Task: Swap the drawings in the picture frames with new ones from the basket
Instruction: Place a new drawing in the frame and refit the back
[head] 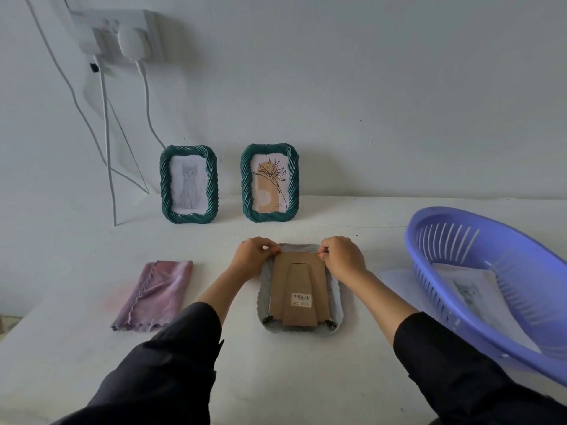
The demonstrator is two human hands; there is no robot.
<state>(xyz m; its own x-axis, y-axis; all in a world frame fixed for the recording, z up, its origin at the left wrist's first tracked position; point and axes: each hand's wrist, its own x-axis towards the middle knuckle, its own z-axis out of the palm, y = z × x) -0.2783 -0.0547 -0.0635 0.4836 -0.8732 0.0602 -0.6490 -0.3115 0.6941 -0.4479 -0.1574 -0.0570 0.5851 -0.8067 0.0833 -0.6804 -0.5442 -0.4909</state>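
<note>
A pale grey picture frame (335,305) lies face down on the table in front of me, its brown cardboard back (299,283) with a fold-out stand and a barcode label facing up. My left hand (253,256) pinches at the top left corner of the back. My right hand (343,256) pinches at the top right corner. Two black clips show at the bottom corners. Two green frames stand against the wall: one (188,184) holds a cat drawing, the other (270,183) a flower drawing. A purple basket (478,240) at the right holds drawings (466,291).
A folded pink cloth (155,294) lies to the left of the flat frame. A loose white sheet (395,277) pokes out beside the basket. White cables (107,167) hang from a wall socket at the upper left, down to the table.
</note>
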